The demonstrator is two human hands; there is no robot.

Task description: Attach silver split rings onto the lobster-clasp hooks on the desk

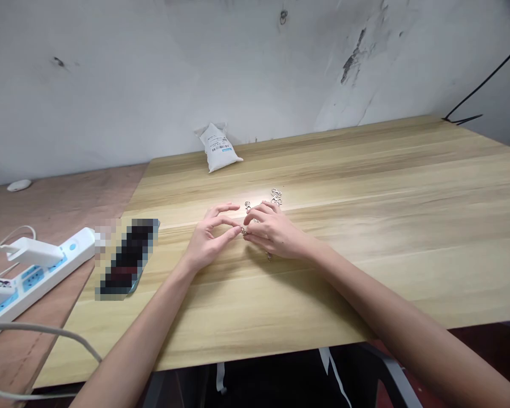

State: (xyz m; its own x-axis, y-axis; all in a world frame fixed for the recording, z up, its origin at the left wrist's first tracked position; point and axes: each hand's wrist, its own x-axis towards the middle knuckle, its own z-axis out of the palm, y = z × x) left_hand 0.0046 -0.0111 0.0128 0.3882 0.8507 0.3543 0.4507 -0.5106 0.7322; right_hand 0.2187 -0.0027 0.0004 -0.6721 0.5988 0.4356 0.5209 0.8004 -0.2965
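Note:
My left hand (212, 237) and my right hand (277, 232) meet over the middle of the table. Between their fingertips is a small silver metal piece (243, 230), pinched from both sides; its exact kind is too small to make out. The other fingers of my left hand are loosely spread, while those of my right curl over the piece. Just beyond the fingers lies a similar metal piece (247, 205). A little pile of silver ring-shaped metal parts (276, 195) sits behind my right hand, and another small piece (269, 256) is below it.
A white plastic packet (219, 148) with a label lies by the wall. On the left are a pixelated flat object like a phone (130, 260) and a white power strip (38, 277) with plugs and cables. A black cable (484, 82) hangs at the right.

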